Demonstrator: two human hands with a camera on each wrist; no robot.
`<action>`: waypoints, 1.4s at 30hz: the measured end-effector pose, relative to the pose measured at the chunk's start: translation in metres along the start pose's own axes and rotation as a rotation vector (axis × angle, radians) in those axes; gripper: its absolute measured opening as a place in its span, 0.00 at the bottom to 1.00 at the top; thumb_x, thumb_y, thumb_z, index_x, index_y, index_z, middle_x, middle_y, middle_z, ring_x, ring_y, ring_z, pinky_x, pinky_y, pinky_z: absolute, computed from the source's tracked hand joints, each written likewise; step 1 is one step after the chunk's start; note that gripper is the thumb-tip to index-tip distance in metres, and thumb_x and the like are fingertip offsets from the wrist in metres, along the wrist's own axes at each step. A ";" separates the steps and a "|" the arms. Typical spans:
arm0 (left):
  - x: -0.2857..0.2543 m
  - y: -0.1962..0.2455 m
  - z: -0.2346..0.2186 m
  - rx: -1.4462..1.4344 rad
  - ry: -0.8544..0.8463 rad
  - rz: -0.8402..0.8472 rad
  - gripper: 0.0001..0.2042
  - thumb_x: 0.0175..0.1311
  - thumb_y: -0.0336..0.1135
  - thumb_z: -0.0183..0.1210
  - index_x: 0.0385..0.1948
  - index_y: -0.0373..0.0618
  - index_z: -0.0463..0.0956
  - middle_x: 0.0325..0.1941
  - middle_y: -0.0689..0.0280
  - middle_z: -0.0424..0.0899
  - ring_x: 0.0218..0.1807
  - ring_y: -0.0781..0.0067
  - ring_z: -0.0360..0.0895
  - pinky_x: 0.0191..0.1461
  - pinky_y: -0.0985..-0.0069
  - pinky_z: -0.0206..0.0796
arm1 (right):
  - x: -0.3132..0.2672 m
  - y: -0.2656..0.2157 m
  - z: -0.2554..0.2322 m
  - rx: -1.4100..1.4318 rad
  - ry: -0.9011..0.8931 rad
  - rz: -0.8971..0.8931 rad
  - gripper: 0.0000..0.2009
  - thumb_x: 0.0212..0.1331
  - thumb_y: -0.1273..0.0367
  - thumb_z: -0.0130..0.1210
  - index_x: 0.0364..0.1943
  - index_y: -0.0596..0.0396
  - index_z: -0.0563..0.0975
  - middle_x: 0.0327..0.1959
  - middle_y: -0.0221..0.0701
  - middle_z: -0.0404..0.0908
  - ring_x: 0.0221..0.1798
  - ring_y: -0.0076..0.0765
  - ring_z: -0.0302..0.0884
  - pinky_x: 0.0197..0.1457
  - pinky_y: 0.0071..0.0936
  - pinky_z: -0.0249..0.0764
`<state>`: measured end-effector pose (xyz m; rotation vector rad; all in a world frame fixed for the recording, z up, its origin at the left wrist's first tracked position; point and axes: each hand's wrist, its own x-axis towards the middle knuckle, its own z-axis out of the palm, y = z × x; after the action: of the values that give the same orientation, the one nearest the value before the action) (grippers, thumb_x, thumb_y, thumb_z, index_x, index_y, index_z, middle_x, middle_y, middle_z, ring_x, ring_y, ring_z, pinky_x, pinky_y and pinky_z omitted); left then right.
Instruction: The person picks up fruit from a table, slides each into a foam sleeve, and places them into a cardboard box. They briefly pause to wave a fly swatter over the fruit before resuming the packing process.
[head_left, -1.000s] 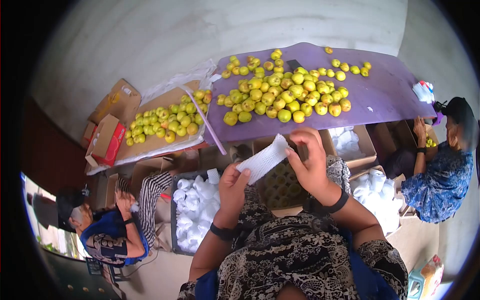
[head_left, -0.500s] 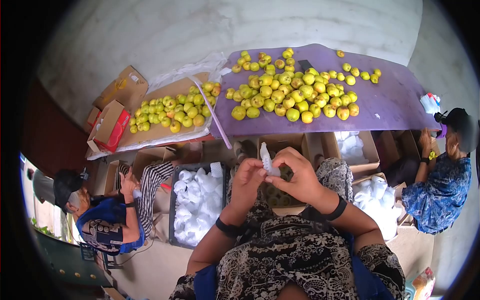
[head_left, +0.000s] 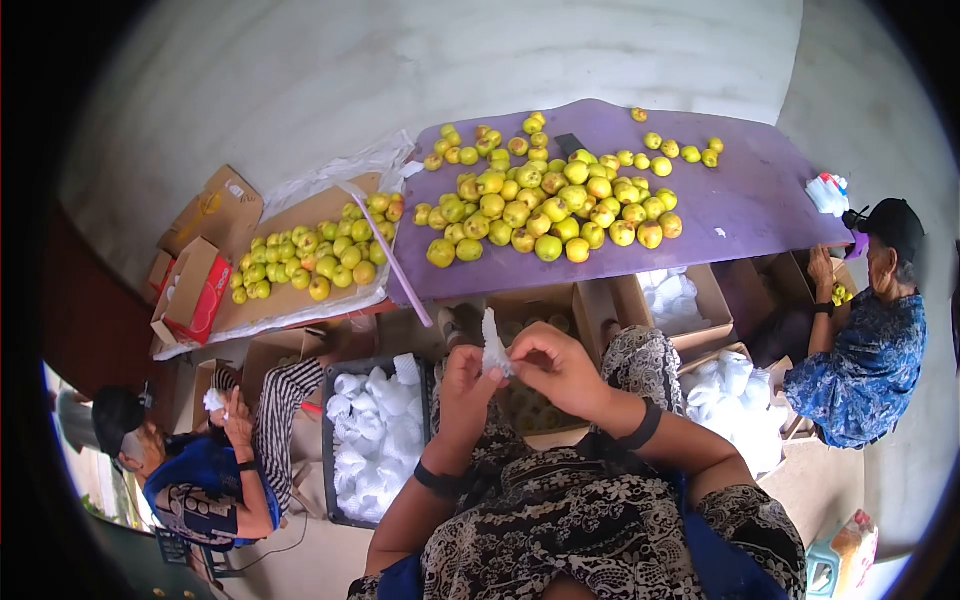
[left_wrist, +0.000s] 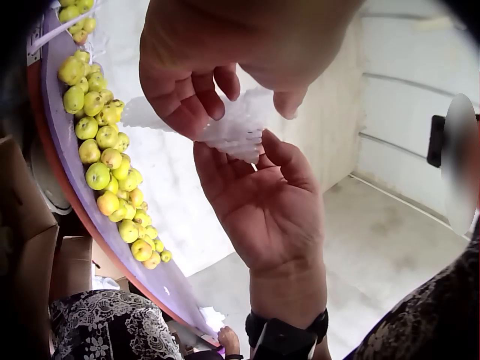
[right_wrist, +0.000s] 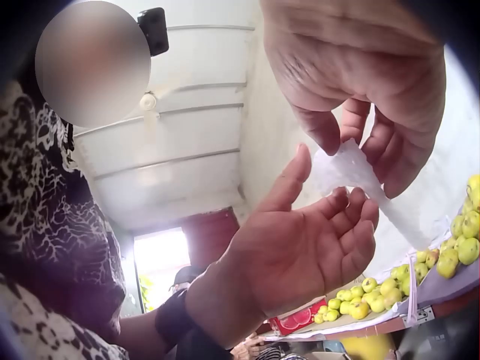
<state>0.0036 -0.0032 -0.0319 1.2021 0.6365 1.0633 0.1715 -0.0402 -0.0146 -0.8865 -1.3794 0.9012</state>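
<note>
Left-hand pinch: left hand (head_left: 468, 388) holds the lower part of a white foam net sleeve (head_left: 494, 345) between thumb and curled fingers.
Right-hand pinch: right hand (head_left: 560, 372) nips the same lower end from the other side, thumb and fingertips together; the exact contact is partly hidden.
Sleeve against hands: it lies between the two sets of fingertips, touching both, so neither hand is clearly nearer.
Sleeve's long axis: narrow end points away from the wearer, toward the table, tilted slightly left; the broader, bunched end sits at the fingers.
Below the hands: a cardboard box (head_left: 588, 315) with round fruit in it stands between the knees.
Table edge ahead: the purple tabletop (head_left: 735, 190) has its near edge just past the sleeve's tip in the head view; the height between them cannot be told.
Beyond the edge: yellow-green apples (head_left: 540, 205) are heaped there, well apart from the hands.
Left-side limit: a black crate (head_left: 329, 440) of white foam pieces (head_left: 375, 430) stands beside the left forearm.
Room to move: air shows around both hands, with the lap (head_left: 560, 500) behind; the knees flank the box.
</note>
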 end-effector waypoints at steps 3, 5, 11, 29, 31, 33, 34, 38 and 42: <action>0.004 -0.002 -0.002 0.037 0.004 -0.027 0.09 0.63 0.25 0.58 0.39 0.44 0.66 0.39 0.68 0.73 0.42 0.81 0.73 0.47 0.80 0.71 | -0.001 0.002 0.000 0.065 -0.007 0.068 0.06 0.59 0.81 0.55 0.37 0.57 0.74 0.40 0.28 0.71 0.44 0.23 0.73 0.47 0.20 0.71; 0.005 -0.003 -0.003 0.027 0.048 -0.069 0.09 0.63 0.25 0.58 0.39 0.44 0.66 0.40 0.69 0.74 0.42 0.81 0.73 0.46 0.81 0.72 | 0.000 0.014 -0.005 0.070 0.027 0.091 0.05 0.60 0.80 0.54 0.37 0.58 0.74 0.40 0.27 0.73 0.43 0.21 0.73 0.47 0.19 0.70; 0.011 -0.013 -0.007 0.077 0.061 -0.029 0.10 0.63 0.23 0.56 0.43 0.43 0.67 0.41 0.68 0.75 0.43 0.80 0.74 0.45 0.80 0.72 | 0.002 0.025 -0.020 0.140 0.094 0.240 0.01 0.64 0.77 0.53 0.38 0.58 0.73 0.41 0.26 0.75 0.43 0.16 0.70 0.44 0.17 0.69; 0.038 -0.048 -0.045 0.027 0.240 -0.161 0.06 0.66 0.25 0.54 0.43 0.39 0.73 0.40 0.67 0.80 0.42 0.79 0.76 0.46 0.79 0.69 | 0.185 0.163 -0.197 -1.158 0.262 0.103 0.19 0.42 0.77 0.59 0.44 0.55 0.76 0.48 0.40 0.77 0.59 0.51 0.67 0.64 0.39 0.63; 0.042 -0.049 -0.051 0.040 0.267 -0.167 0.06 0.66 0.25 0.55 0.42 0.39 0.73 0.40 0.67 0.80 0.42 0.79 0.76 0.47 0.79 0.68 | 0.204 0.180 -0.203 -1.291 0.234 0.149 0.25 0.42 0.77 0.57 0.52 0.52 0.74 0.56 0.39 0.73 0.65 0.52 0.61 0.68 0.39 0.61; 0.047 -0.050 -0.056 0.087 0.300 -0.207 0.06 0.66 0.25 0.55 0.42 0.39 0.73 0.40 0.67 0.79 0.42 0.79 0.76 0.48 0.79 0.68 | 0.218 0.201 -0.204 -1.398 0.289 0.096 0.25 0.45 0.76 0.56 0.54 0.49 0.73 0.57 0.36 0.72 0.67 0.50 0.60 0.69 0.41 0.59; 0.048 -0.049 -0.058 0.088 0.305 -0.212 0.06 0.66 0.25 0.55 0.42 0.39 0.73 0.40 0.67 0.79 0.42 0.79 0.76 0.48 0.79 0.68 | 0.221 0.211 -0.206 -1.394 0.283 0.099 0.25 0.45 0.76 0.56 0.54 0.49 0.73 0.57 0.36 0.72 0.67 0.50 0.60 0.69 0.41 0.59; 0.054 -0.054 -0.064 0.038 0.310 -0.221 0.07 0.66 0.24 0.54 0.43 0.39 0.73 0.41 0.66 0.79 0.43 0.79 0.76 0.49 0.79 0.68 | 0.229 0.215 -0.208 -1.525 0.284 0.234 0.25 0.50 0.74 0.55 0.57 0.44 0.72 0.58 0.31 0.72 0.68 0.44 0.60 0.68 0.48 0.58; 0.056 -0.059 -0.068 0.052 0.285 -0.217 0.07 0.66 0.24 0.54 0.44 0.40 0.73 0.41 0.67 0.79 0.43 0.79 0.76 0.50 0.79 0.67 | 0.227 0.206 -0.217 -1.376 0.355 0.284 0.26 0.48 0.69 0.60 0.57 0.43 0.72 0.53 0.34 0.76 0.60 0.45 0.68 0.59 0.42 0.66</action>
<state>-0.0137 0.0761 -0.0996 1.0065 0.9979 1.0468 0.3860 0.2528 -0.1105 -2.1751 -1.4765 -0.1858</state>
